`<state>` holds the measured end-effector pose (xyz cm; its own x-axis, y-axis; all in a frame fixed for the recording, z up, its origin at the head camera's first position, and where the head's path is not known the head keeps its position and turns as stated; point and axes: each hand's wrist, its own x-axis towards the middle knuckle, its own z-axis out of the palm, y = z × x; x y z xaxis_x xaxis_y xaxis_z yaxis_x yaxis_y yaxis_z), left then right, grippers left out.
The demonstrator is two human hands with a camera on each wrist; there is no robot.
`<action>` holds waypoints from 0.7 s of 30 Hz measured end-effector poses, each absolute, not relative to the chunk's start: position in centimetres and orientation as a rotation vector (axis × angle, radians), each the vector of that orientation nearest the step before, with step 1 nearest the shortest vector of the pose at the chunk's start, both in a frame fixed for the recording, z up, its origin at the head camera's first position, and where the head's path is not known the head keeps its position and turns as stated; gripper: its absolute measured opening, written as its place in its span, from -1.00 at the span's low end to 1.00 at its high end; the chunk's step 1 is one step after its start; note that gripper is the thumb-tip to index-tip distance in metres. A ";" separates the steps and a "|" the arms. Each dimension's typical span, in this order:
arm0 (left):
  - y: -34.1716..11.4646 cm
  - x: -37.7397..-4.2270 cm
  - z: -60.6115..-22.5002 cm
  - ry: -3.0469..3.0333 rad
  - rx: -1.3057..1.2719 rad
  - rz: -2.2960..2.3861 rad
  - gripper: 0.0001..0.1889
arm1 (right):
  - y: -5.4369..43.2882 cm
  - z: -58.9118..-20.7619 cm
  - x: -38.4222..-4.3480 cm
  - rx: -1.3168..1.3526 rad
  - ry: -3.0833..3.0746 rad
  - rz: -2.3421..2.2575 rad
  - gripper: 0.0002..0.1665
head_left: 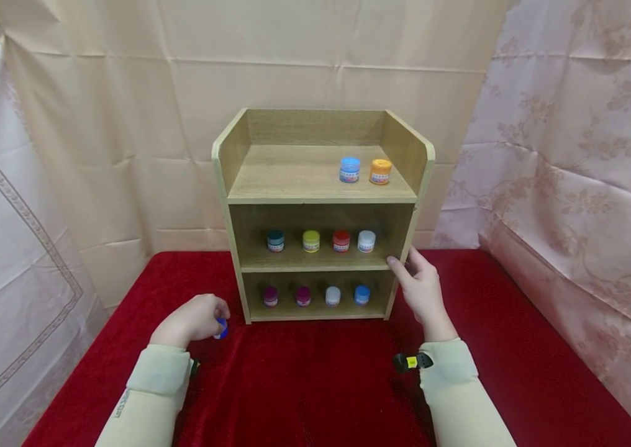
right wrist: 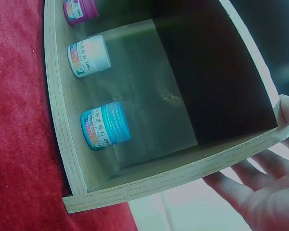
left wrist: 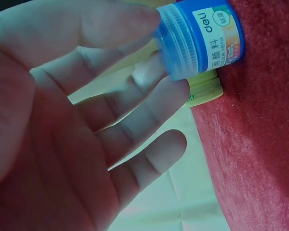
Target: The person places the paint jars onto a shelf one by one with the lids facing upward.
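Observation:
My left hand (head_left: 195,318) is low over the red cloth, left of the shelf unit. Its thumb and fingertips pinch the lid end of a blue paint jar (left wrist: 216,36), whose base is right at the cloth in the left wrist view. Partly behind that jar shows a yellow-green, jar-like thing (left wrist: 205,90). My right hand (head_left: 423,288) grips the right side panel of the wooden shelf unit (head_left: 321,200). The thumb lies at the front edge by the middle shelf, and the other fingers are around the outside.
On the top shelf stand a light blue jar (head_left: 349,170) and an orange jar (head_left: 380,172). The middle shelf holds teal, yellow (head_left: 311,241), red and white jars; purple, white (head_left: 333,296) and blue jars line the bottom. Curtains hang behind the red-covered table (head_left: 315,385).

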<state>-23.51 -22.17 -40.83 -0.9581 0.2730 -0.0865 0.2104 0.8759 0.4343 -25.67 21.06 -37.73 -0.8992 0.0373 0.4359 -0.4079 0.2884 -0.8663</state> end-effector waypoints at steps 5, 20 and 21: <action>-22.2 -23.5 -40.8 2.913 0.349 0.629 -0.78 | 20.7 -36.7 -24.8 0.344 -2.192 1.619 -0.34; -22.3 -23.4 -40.8 2.962 0.250 0.603 -0.91 | 20.8 -37.0 -25.0 0.343 -2.200 1.618 -0.34; -22.3 -23.4 -40.8 2.962 0.251 0.600 -0.91 | 20.9 -37.3 -25.3 0.345 -2.196 1.622 -0.33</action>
<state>-23.43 -22.28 -40.81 -0.9804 0.1826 -0.0741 0.1393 0.9083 0.3945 -25.27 20.93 -37.26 -0.8947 0.0315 0.4455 -0.4165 0.3011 -0.8578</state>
